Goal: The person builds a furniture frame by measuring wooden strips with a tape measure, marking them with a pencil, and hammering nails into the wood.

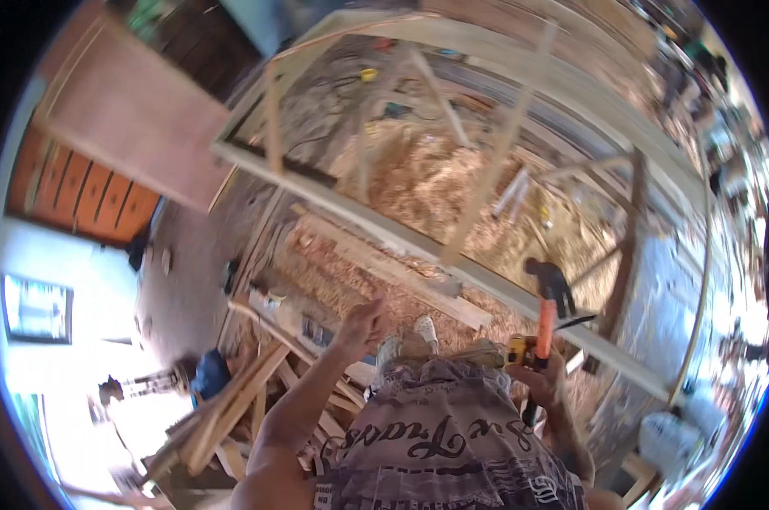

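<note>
My left hand (363,328) is in front of my body, above the wood shavings. Its fingers are loosely bent and partly spread, with nothing visible in them. To the right, my right hand (548,379) is closed around an orange-handled tool (545,330) that stands upright. A dark, hammer-like shape (552,285) shows at its upper end, but blur hides whether they are one piece. A thin black pointed part (578,321) sticks out beside the handle. Against the same hand is a small yellow-and-black object (518,349), its kind unclear.
A long wooden frame (384,229) with cross pieces spans ahead of me, over heaped wood shavings (427,170). Loose boards (240,404) lean at my lower left. A large flat panel (138,102) and an orange-brown drawer unit (91,191) stand at far left. A light shoe (425,330) shows below me.
</note>
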A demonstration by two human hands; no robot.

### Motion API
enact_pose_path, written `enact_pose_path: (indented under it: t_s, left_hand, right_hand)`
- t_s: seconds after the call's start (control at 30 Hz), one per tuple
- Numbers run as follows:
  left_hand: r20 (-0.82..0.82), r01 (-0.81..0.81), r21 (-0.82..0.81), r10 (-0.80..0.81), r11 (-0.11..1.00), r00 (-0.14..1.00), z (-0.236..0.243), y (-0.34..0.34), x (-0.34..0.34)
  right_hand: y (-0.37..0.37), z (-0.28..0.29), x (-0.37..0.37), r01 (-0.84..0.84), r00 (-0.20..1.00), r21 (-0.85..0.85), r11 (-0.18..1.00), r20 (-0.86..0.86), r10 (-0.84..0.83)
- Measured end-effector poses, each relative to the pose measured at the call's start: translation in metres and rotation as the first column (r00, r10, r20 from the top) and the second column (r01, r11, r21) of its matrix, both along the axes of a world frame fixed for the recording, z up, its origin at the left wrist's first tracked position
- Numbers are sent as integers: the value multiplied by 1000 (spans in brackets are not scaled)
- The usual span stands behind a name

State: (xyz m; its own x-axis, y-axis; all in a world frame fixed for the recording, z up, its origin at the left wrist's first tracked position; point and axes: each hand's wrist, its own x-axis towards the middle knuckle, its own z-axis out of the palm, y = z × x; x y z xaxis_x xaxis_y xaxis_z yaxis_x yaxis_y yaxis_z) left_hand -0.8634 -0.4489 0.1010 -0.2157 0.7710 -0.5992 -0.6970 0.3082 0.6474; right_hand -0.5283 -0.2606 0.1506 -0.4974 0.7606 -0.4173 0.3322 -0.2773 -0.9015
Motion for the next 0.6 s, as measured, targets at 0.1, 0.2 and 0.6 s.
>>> enact_pose_path:
  t_s: [0.1, 0.2, 0.6]
  left_hand:
    - [9, -351, -120, 354, 929, 935, 55, -87, -38]
    - [82, -552, -59, 555, 832, 828, 47, -147, -23]
    - [465, -910, 87, 791, 406, 397, 14, -170, -75]
  right_hand:
    - [-12, 17, -134, -444, 894, -98, 890, -112, 434]
    - [-47, 22, -240, -773, 629, -19, 634, -143, 764]
    - [-169, 23, -481, -992, -33, 128, 5, -293, 956]
